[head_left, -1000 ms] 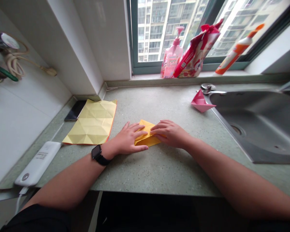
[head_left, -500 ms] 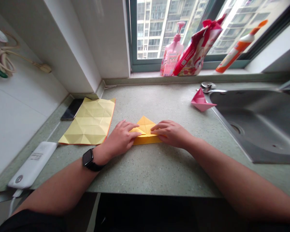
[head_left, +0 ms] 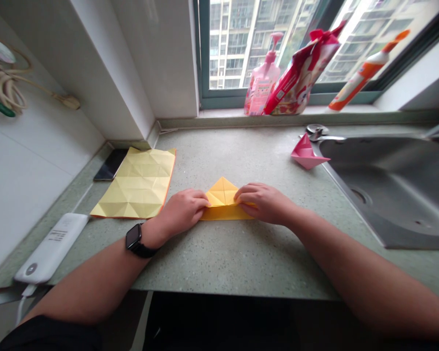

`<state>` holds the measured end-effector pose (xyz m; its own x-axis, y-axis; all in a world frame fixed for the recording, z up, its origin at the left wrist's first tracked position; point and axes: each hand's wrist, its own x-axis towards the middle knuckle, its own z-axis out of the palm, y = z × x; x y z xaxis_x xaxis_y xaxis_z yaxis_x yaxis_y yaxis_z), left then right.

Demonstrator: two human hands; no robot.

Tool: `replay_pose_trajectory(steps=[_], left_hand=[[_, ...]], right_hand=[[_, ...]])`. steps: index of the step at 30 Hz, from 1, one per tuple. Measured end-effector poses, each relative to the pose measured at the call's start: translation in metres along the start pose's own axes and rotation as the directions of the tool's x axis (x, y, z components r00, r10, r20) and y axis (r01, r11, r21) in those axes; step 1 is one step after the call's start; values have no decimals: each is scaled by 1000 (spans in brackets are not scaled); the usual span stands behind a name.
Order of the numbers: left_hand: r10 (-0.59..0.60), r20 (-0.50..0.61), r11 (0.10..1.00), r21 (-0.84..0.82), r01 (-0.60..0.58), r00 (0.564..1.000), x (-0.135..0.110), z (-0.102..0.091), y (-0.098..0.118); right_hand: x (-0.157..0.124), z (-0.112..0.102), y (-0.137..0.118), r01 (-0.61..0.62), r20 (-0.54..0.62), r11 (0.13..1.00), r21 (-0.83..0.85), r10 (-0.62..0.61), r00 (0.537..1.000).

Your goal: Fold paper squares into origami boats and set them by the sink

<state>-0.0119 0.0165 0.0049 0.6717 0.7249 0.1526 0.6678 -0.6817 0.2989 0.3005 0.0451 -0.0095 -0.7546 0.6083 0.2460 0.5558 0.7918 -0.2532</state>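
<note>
A folded orange-yellow sheet of paper [head_left: 223, 195] lies on the counter between my hands, its pointed top facing the window and a flat strip along its near edge. At its left end, my left hand [head_left: 186, 208] pinches the paper with fingers closed. My right hand [head_left: 265, 202] grips the other end, its fingers curled over the fold and covering that corner. A black watch is on my left wrist. Left of my left hand lies a creased pale yellow sheet [head_left: 141, 183] with an orange underside.
A pink paper boat [head_left: 307, 155] sits beside the steel sink [head_left: 384, 190] on the right. A phone [head_left: 111, 165] and a white power bank [head_left: 53, 248] lie at left. On the windowsill stand a pink pump bottle [head_left: 261, 87], a red bag [head_left: 300, 78] and an orange-white bottle [head_left: 366, 73].
My left fingers have drawn back from the paper's middle to its left end, and the left part of the fold now shows. My right hand has shifted slightly right.
</note>
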Motion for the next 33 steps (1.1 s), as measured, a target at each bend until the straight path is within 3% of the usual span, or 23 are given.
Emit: replay_pose_trajectory(steps=[11, 29, 33], left_hand=[[-156, -165, 987, 12, 161, 974, 5, 11, -12], [-239, -202, 925, 249, 286, 950, 19, 16, -21], [-173, -222, 942, 246, 227, 960, 19, 16, -18]], right_hand=[[-2, 12, 10, -210, -90, 975, -66, 204, 975], [10, 22, 14, -256, -213, 957, -135, 224, 951], [11, 20, 6, -203, -167, 964, -171, 175, 970]])
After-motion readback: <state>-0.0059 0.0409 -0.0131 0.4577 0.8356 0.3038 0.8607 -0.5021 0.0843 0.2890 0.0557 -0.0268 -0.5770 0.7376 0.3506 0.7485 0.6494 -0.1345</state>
